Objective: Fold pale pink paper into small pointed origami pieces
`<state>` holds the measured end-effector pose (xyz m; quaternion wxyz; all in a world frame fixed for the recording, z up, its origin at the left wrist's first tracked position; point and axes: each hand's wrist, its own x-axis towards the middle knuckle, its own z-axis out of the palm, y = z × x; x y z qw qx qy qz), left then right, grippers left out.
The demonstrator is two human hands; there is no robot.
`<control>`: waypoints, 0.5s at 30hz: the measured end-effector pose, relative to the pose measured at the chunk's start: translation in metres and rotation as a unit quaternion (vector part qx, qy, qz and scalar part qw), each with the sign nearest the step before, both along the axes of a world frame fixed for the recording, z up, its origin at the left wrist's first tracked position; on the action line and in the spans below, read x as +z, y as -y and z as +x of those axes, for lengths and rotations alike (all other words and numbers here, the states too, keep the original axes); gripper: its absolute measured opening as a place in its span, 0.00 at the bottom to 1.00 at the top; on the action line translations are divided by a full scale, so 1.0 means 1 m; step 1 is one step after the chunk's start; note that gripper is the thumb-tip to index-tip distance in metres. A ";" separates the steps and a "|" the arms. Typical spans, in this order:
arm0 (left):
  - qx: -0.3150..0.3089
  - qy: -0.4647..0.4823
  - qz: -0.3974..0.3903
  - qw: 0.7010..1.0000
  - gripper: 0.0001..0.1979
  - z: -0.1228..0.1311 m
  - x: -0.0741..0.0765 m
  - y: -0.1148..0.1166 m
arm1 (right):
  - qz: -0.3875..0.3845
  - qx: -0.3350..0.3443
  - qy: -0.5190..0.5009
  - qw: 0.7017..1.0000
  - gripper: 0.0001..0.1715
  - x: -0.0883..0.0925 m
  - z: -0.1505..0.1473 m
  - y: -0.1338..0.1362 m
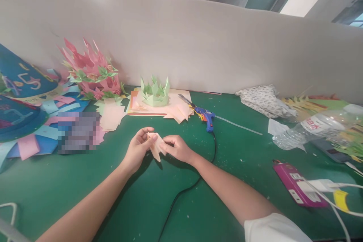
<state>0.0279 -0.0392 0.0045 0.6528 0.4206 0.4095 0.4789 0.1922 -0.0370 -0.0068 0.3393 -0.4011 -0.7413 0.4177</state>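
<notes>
Between my two hands, just above the green table, is a small folded piece of pale peach paper point(157, 146). My left hand point(139, 146) pinches its left side between thumb and fingers. On its right edge, my right hand point(176, 148) grips with closed fingertips. A pointed flap of the paper hangs downward. Beyond my hands, a light green folded-paper crown point(154, 94) stands on a stack of coloured paper sheets point(136, 110). To the right of that stack lies a blue glue gun point(209, 121) with a clear glue stick in its back.
Pink paper crowns point(93, 72), blue cone hats point(21, 79) and paper pieces point(112, 115) crowd the left. On the right are a plastic bottle point(314, 126), a patterned cloth point(266, 100) and a purple power strip point(297, 185). A black cord point(181, 193) runs beneath my right forearm.
</notes>
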 end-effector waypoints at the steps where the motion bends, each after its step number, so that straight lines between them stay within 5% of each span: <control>1: 0.000 -0.004 -0.002 1.000 0.19 0.000 0.000 0.000 | 0.001 0.003 0.002 1.000 0.21 0.000 0.000 0.000; 15: -0.031 -0.103 0.003 0.994 0.13 -0.008 0.006 -0.007 | -0.025 -0.073 -0.043 0.996 0.18 -0.001 0.001 0.000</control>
